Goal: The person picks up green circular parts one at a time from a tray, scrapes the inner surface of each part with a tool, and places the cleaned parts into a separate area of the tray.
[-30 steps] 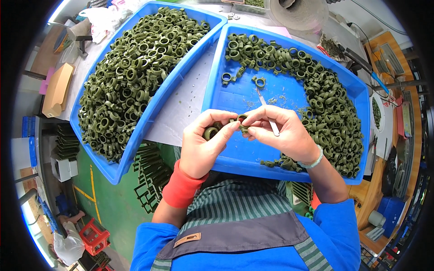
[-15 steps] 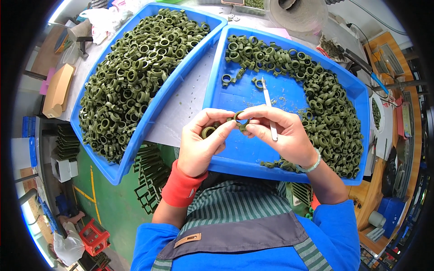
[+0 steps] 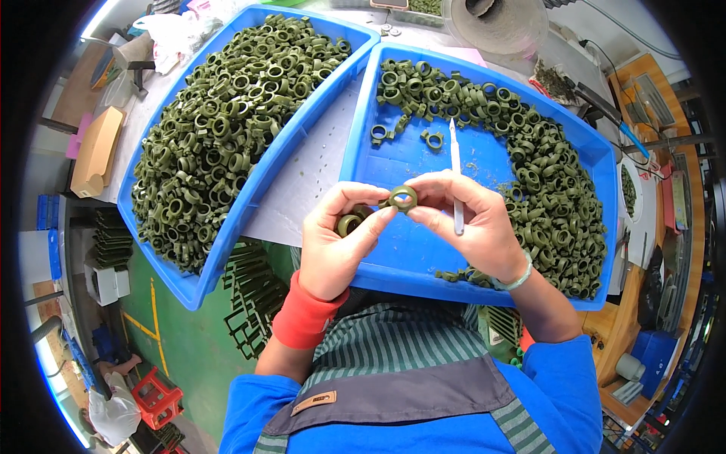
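Ring of olive-green plastic point(image 3: 404, 209), pinched by left hand point(image 3: 331, 246) at its left side and, so far as contact shows, by right hand point(image 3: 484, 227) opposite. Slim silver-grey metal knife point(image 3: 455, 159), gripped in the right hand, lies right of the ring, long axis pointing forward.

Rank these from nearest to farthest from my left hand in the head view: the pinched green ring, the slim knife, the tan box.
1. Green ring: at the left hand's fingertips.
2. Slim knife: rightward, in the right hand.
3. Tan box: far left.
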Tool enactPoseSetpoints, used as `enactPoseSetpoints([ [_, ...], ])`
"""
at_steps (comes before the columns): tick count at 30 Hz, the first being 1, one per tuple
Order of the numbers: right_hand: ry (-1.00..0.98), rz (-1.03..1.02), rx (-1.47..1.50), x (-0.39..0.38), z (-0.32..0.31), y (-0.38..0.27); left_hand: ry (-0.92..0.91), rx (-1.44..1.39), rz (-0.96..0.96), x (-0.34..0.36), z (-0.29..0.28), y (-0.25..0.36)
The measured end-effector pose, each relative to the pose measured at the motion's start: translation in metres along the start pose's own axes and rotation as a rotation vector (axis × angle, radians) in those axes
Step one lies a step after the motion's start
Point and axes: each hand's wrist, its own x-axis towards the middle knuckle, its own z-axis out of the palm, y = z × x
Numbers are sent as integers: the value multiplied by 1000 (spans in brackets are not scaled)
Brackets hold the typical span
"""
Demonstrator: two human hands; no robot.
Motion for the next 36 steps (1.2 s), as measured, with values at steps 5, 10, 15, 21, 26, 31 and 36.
enactPoseSetpoints([
  [5, -19, 78, 207, 1, -8, -3, -66, -296, -174, 2, -6, 1],
  [10, -8, 106, 279, -1, -2, -6, -100, -405, -248, 4, -7, 3],
  [15, -22, 66, 273, -1, -2, -7, -105, -399, -300, 4, -7, 6],
  [21, -68, 145, 336, -2, -7, -7, -173, -547, -391, 4, -9, 2],
  [26, -61, 94, 310, -2, -6, -7, -203, -581, -409, 5, -11, 0],
  [31, -88, 104, 333, -2, -8, -7, -217, -606, -427, 6, -11, 1],
  [36, -108, 91, 366, -1, -8, -6, -246, -659, -458, 6, -13, -2],
])
